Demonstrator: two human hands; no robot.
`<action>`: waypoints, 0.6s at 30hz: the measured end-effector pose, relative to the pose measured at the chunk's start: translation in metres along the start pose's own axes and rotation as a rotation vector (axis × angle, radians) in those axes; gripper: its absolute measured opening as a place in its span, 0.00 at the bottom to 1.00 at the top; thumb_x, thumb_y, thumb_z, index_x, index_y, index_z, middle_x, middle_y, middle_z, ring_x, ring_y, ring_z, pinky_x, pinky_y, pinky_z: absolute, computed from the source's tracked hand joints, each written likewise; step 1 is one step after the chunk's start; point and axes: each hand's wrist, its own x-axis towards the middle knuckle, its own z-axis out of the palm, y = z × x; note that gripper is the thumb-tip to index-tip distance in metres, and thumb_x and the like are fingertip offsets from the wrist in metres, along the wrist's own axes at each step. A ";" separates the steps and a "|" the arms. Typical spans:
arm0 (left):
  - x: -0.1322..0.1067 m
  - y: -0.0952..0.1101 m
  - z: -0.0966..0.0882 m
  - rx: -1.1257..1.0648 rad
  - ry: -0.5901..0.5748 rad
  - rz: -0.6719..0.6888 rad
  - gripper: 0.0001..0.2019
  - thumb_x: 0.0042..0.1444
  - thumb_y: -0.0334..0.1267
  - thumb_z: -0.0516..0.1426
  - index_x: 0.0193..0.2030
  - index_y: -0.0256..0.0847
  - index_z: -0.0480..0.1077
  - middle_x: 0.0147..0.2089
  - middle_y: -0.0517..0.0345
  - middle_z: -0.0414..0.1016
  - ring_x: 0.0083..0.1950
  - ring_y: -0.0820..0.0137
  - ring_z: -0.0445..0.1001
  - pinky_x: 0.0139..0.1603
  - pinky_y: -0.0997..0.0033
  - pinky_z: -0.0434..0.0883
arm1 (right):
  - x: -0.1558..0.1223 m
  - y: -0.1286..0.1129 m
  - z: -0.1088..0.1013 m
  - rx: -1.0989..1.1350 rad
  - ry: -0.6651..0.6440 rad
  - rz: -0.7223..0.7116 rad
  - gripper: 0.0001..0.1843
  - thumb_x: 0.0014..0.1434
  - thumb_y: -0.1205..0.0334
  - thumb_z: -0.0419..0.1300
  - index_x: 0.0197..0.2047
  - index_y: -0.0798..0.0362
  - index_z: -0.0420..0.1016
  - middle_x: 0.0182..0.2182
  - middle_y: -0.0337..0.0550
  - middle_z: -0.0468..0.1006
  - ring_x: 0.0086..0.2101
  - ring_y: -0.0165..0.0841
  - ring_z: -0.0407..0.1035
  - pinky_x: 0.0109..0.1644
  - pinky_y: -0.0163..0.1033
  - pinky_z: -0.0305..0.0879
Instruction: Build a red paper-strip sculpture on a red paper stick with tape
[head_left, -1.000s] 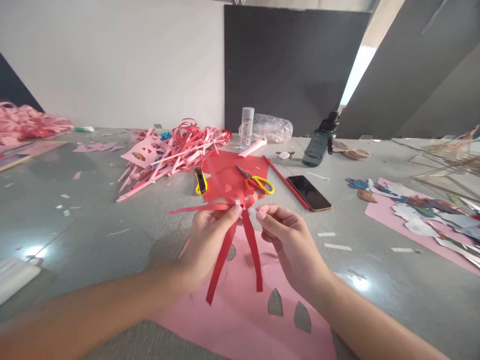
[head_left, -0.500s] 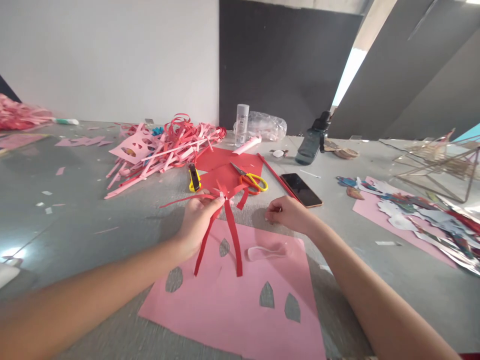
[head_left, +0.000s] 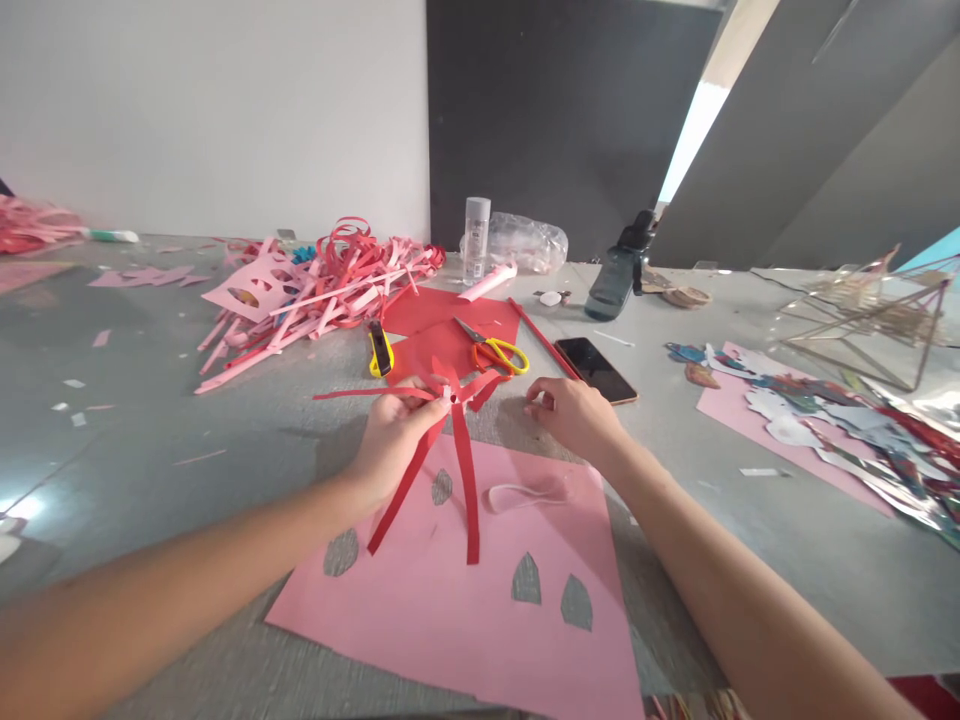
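Observation:
My left hand (head_left: 394,435) pinches a bunch of red paper strips (head_left: 466,490) where they meet, thumb on top. The strips fan outward, two of them hanging down over a pink paper sheet (head_left: 420,630) with several leaf-shaped holes. A pale pink paper loop (head_left: 510,500) lies on that sheet. My right hand (head_left: 574,415) rests on the table with fingers curled in, nothing visible in them, close to a black phone (head_left: 596,368). Just beyond the hands are yellow-and-orange scissors (head_left: 502,354) and a yellow-and-black box cutter (head_left: 380,348), by red paper (head_left: 420,310).
A heap of pink and red strips (head_left: 337,280) lies at the back left. Behind the scissors stand a clear capped bottle (head_left: 476,240) and a plastic bag (head_left: 529,243). A dark water bottle (head_left: 616,275) leans farther right. Colourful cutouts (head_left: 832,415) and a wire frame (head_left: 862,325) occupy the right side.
The red strips have turned slightly in my left hand, and the lower two now spread wider. My right hand stays on the table, fingers still curled. The view has shifted a little.

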 end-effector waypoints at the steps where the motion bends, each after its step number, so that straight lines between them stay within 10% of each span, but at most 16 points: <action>1: 0.000 0.000 0.000 0.001 0.003 -0.004 0.09 0.54 0.40 0.68 0.29 0.40 0.76 0.39 0.56 0.78 0.44 0.67 0.75 0.50 0.67 0.70 | 0.001 0.000 0.001 -0.002 0.007 0.004 0.10 0.65 0.62 0.60 0.47 0.47 0.81 0.40 0.44 0.85 0.41 0.40 0.77 0.35 0.38 0.57; 9: 0.000 -0.002 -0.002 0.051 -0.024 0.013 0.08 0.55 0.41 0.67 0.31 0.40 0.77 0.37 0.55 0.79 0.43 0.66 0.75 0.50 0.66 0.70 | 0.016 0.003 0.011 -0.024 0.029 0.040 0.19 0.67 0.63 0.55 0.58 0.49 0.77 0.45 0.51 0.85 0.43 0.44 0.77 0.39 0.40 0.62; 14: 0.001 -0.004 -0.004 0.055 -0.005 -0.008 0.09 0.54 0.43 0.68 0.30 0.41 0.76 0.38 0.56 0.79 0.43 0.65 0.75 0.49 0.66 0.70 | -0.003 0.004 -0.018 0.049 0.045 -0.014 0.18 0.64 0.62 0.61 0.56 0.48 0.78 0.39 0.45 0.84 0.38 0.39 0.76 0.40 0.39 0.62; 18: 0.000 -0.006 -0.006 0.090 -0.017 0.013 0.08 0.57 0.42 0.66 0.31 0.41 0.76 0.38 0.57 0.78 0.44 0.65 0.75 0.50 0.66 0.69 | -0.034 -0.009 -0.043 0.382 -0.306 -0.318 0.12 0.58 0.60 0.66 0.46 0.44 0.83 0.36 0.39 0.81 0.35 0.35 0.73 0.38 0.38 0.64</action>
